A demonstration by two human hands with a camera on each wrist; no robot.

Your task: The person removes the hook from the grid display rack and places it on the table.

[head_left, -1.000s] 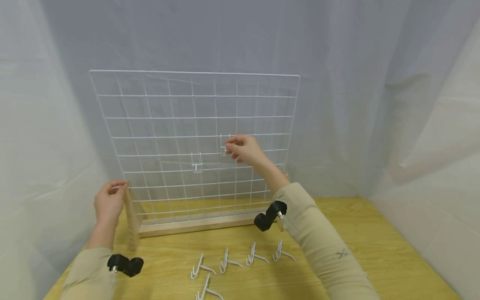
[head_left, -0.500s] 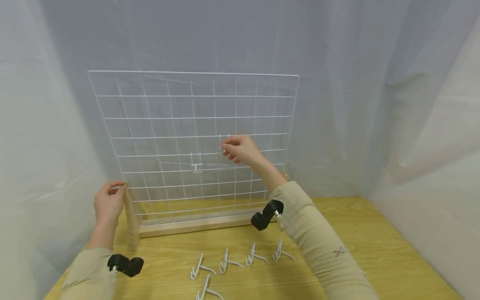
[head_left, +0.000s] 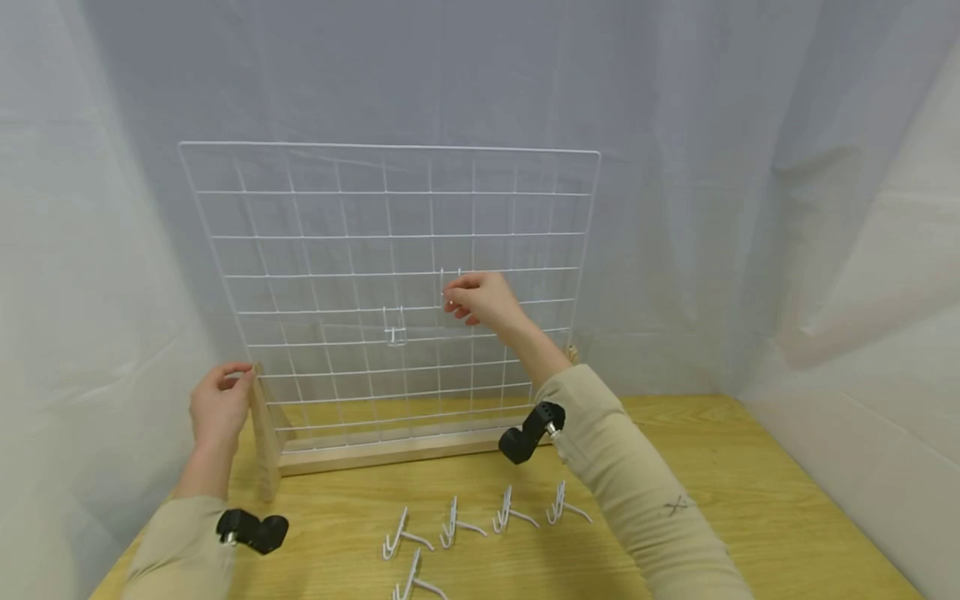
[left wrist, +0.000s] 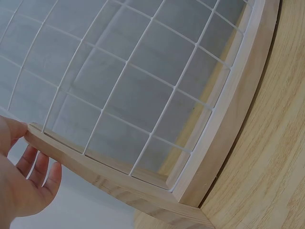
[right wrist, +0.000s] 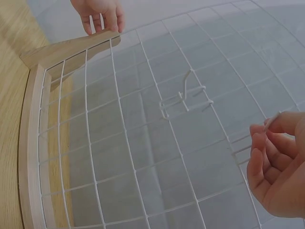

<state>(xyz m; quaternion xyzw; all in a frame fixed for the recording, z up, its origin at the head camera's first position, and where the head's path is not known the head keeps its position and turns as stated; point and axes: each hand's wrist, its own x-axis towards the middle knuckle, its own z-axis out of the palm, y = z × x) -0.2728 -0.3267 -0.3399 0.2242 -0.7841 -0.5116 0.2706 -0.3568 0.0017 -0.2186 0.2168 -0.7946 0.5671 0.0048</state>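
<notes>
A white wire grid panel (head_left: 390,147) stands in a wooden base (head_left: 405,451). My left hand (head_left: 216,407) pinches the top of the stand's left wooden upright (left wrist: 90,177), thumb and fingers on either side of it. At mid-panel my right hand (head_left: 489,303) holds a white wire hook (right wrist: 272,120) by its prong, between thumb and fingers. Two thin wires of that hook reach the grid at a horizontal bar; the rest is mostly hidden by the fingers. Lower and to the left, another white wire hook (right wrist: 185,90) hangs on the grid, prong outward.
Several white wire hooks (head_left: 506,511) lie on the wood-grain table (head_left: 750,500) in front of the stand, mostly in a row. A pale sheet (head_left: 675,250) hangs behind and along the sides. A black camera mount (head_left: 532,432) sits on the right sleeve.
My right hand has shifted slightly left and its forearm a little lower, still holding the hook at the grid. The left hand stays on the upright.
</notes>
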